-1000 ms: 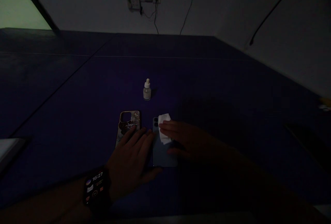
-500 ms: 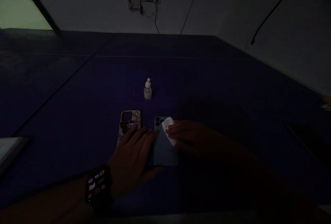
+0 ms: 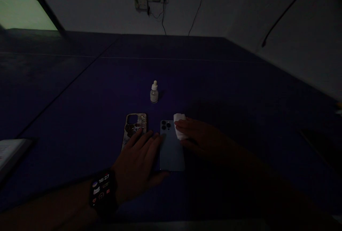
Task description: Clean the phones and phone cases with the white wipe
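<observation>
One bottle (image 3: 154, 92) stands behind phone (image 3: 171, 147), case (image 3: 134, 127).

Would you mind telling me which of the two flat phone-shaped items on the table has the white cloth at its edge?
The plain light-blue phone, on the right. The right hand presses the white cloth at its upper right edge; the patterned case beside it has none.

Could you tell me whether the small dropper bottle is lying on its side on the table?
No, the bottle stands upright on the table, beyond the phone and the case, untouched by either hand.
</observation>
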`<state>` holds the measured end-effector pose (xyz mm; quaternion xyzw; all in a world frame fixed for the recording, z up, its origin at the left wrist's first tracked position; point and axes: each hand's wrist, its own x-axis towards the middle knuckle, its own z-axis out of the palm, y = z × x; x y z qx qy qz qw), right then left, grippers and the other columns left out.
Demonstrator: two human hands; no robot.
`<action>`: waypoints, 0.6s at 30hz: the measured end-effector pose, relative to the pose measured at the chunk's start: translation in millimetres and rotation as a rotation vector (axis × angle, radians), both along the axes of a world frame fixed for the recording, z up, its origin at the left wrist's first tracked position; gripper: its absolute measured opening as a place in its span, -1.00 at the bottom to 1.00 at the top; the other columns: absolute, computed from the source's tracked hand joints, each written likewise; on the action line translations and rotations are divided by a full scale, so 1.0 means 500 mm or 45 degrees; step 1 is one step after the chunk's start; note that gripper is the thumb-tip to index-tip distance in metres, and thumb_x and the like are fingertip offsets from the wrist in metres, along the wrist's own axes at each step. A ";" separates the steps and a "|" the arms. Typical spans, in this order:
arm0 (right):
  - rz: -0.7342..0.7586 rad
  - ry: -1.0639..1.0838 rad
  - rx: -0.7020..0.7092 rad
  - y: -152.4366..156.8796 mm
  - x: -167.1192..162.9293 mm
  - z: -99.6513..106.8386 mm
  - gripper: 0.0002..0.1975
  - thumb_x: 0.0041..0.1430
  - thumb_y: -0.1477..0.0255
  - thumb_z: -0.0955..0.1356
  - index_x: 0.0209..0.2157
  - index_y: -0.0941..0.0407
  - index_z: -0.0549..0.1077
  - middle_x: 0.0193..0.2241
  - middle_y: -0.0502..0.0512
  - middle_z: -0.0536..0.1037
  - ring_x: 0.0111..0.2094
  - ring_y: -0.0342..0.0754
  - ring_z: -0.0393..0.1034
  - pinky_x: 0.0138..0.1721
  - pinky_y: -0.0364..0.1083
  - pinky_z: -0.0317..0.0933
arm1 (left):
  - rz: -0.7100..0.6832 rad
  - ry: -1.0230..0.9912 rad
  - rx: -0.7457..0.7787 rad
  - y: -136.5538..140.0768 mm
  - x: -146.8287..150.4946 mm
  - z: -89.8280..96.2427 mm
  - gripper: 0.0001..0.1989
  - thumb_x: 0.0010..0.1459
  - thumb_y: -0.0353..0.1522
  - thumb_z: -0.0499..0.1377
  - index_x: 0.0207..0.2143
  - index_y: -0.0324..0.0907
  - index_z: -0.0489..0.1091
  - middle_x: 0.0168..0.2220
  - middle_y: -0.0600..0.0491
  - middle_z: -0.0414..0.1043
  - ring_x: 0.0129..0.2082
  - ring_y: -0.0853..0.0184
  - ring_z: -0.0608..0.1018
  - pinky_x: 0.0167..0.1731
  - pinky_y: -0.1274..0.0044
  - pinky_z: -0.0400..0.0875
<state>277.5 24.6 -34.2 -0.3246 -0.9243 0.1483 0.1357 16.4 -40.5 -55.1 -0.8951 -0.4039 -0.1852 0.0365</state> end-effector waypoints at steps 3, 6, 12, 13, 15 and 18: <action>0.167 0.003 -0.063 -0.006 -0.014 0.000 -0.41 0.37 0.20 0.32 0.29 0.24 0.32 0.31 0.31 0.32 0.35 0.13 0.19 0.34 0.16 0.16 | -0.008 0.003 -0.001 0.001 0.000 0.002 -0.21 0.20 0.02 0.21 0.25 -0.35 0.15 0.12 -0.26 0.49 0.17 -0.05 0.49 0.24 0.06 0.24; 0.332 0.042 -0.189 -0.008 -0.016 0.013 -0.57 0.42 0.28 0.29 0.19 0.18 0.45 0.22 0.21 0.46 0.30 0.02 0.28 0.34 0.07 0.16 | -0.002 0.005 0.003 0.002 0.000 -0.001 -0.20 0.18 0.01 0.23 0.24 -0.37 0.16 0.11 -0.26 0.49 0.16 -0.05 0.49 0.24 0.06 0.25; 0.122 0.080 -0.161 -0.007 -0.004 0.018 -0.64 0.38 0.38 0.31 0.14 0.15 0.50 0.20 0.23 0.49 0.26 0.08 0.34 0.33 0.15 0.15 | -0.007 0.013 0.021 0.001 0.000 -0.006 -0.17 0.16 0.02 0.24 0.24 -0.40 0.16 0.11 -0.27 0.49 0.16 -0.06 0.49 0.23 0.04 0.25; 0.166 0.082 -0.179 -0.011 -0.008 0.018 -0.60 0.36 0.39 0.33 0.18 0.19 0.46 0.24 0.27 0.43 0.30 0.09 0.29 0.34 0.14 0.13 | -0.006 0.012 0.019 0.001 0.000 -0.006 -0.18 0.17 0.02 0.24 0.24 -0.40 0.17 0.11 -0.27 0.49 0.16 -0.05 0.49 0.23 0.05 0.25; 0.326 0.093 -0.266 -0.020 -0.017 0.020 -0.56 0.34 0.41 0.36 0.21 0.21 0.43 0.26 0.26 0.41 0.33 0.06 0.22 0.37 0.10 0.09 | -0.006 0.009 0.028 0.000 0.000 -0.005 -0.19 0.17 0.01 0.23 0.23 -0.40 0.17 0.11 -0.27 0.49 0.16 -0.04 0.49 0.23 0.06 0.25; 0.429 0.105 -0.356 -0.024 -0.020 0.024 -0.67 0.38 0.41 0.32 0.11 0.15 0.51 0.13 0.16 0.56 0.26 -0.01 0.34 0.39 0.09 0.03 | -0.004 0.018 0.026 0.000 -0.001 -0.005 -0.21 0.18 0.01 0.23 0.23 -0.39 0.17 0.11 -0.26 0.49 0.17 -0.04 0.49 0.23 0.06 0.26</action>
